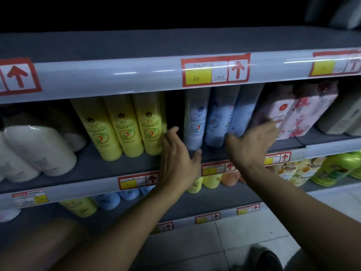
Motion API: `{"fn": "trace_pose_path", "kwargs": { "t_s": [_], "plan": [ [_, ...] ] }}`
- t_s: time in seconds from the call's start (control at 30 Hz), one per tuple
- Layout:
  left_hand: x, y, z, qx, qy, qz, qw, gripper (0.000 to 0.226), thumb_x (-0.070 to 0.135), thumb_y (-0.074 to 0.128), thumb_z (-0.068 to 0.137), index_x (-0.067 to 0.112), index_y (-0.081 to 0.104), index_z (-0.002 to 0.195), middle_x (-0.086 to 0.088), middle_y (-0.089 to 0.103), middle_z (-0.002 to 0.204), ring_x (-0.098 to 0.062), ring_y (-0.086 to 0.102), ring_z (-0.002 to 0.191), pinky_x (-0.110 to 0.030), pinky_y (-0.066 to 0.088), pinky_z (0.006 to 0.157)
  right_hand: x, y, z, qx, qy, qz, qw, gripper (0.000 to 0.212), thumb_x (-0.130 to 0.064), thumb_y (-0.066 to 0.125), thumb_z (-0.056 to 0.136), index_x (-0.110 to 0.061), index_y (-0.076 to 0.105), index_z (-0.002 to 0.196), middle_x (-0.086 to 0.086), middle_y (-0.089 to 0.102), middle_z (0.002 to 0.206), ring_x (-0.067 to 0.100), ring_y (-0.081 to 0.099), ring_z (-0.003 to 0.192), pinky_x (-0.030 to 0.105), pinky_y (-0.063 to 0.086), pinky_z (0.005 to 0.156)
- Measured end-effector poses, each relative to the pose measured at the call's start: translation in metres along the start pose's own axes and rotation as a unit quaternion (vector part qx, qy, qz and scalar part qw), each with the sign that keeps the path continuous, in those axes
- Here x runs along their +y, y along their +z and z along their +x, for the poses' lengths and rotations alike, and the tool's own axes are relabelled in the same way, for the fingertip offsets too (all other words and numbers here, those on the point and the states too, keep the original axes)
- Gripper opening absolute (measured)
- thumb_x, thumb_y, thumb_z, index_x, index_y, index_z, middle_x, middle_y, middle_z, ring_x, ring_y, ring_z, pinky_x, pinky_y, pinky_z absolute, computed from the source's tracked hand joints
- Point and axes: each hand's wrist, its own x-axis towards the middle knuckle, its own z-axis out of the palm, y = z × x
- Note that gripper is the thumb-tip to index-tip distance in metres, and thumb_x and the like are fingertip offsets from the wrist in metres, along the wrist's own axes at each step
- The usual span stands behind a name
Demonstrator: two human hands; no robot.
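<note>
Three yellow bottles stand side by side on the middle shelf, and three pale blue bottles stand to their right across a dark gap. My left hand reaches into that gap with relaxed fingers, fingertips by the rightmost yellow bottle and thumb near the base of the first blue bottle. My right hand wraps around the rightmost blue bottle, thumb on its left side and blurred fingers on its right.
Pink floral bottles crowd against the blue ones on the right, white bottles lie at the left. The upper shelf's rail hangs low over the bottle tops. Below are more yellow, blue, orange and green bottles and a tiled floor.
</note>
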Motion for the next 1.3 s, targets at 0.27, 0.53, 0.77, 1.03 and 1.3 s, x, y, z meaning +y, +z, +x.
{"fn": "trace_pose_path", "kwargs": {
  "t_s": [0.27,0.53,0.77,1.03,1.3],
  "plan": [
    [-0.003,0.018,0.031,-0.007,-0.042,-0.010,0.999,0.090,0.029,0.077,0.092,0.006,0.023,0.160,-0.015,0.043,0.158,-0.029,0.043,0.144,-0.033,0.036,0.115,0.019,0.013,0.036,-0.141,-0.037,0.080,0.986,0.105,-0.028,0.084,0.058,-0.011,0.029,0.145,0.010,0.051,0.134,0.031,0.053,0.127,0.048,0.049,0.107],
    [-0.001,0.029,0.033,0.012,-0.029,-0.020,0.999,0.054,0.024,0.072,0.095,0.011,0.045,0.139,-0.007,0.065,0.136,-0.026,0.064,0.123,-0.041,0.054,0.097,0.055,0.011,0.051,-0.168,-0.121,0.098,0.973,0.077,-0.010,0.076,0.083,-0.013,0.034,0.148,0.007,0.057,0.136,0.024,0.058,0.124,0.046,0.051,0.105],
    [0.006,0.037,0.030,0.038,-0.032,-0.028,0.998,0.048,0.025,0.075,0.093,0.015,0.047,0.131,-0.002,0.068,0.127,-0.022,0.068,0.112,-0.046,0.059,0.090,0.060,0.010,0.066,-0.160,-0.156,0.033,0.974,0.064,-0.021,0.081,0.084,-0.011,0.047,0.137,0.010,0.057,0.131,0.028,0.055,0.119,0.040,0.049,0.095],
    [0.006,0.040,0.026,0.032,-0.054,-0.057,0.996,0.067,0.025,0.077,0.092,0.014,0.039,0.146,-0.001,0.060,0.139,-0.018,0.062,0.125,-0.042,0.055,0.103,0.051,-0.002,0.048,-0.129,-0.121,0.013,0.984,0.057,-0.027,0.079,0.083,-0.012,0.047,0.128,0.011,0.061,0.123,0.032,0.061,0.109,0.050,0.054,0.089],
    [0.054,0.040,0.008,0.190,0.188,0.103,0.958,0.031,0.015,0.073,0.088,0.006,0.061,0.115,-0.014,0.057,0.115,-0.030,0.054,0.109,-0.042,0.045,0.091,0.048,-0.007,0.049,-0.164,-0.107,0.024,0.980,0.059,-0.021,0.076,0.086,-0.011,0.042,0.134,0.014,0.067,0.122,0.035,0.066,0.106,0.046,0.057,0.086]
  ]
}}
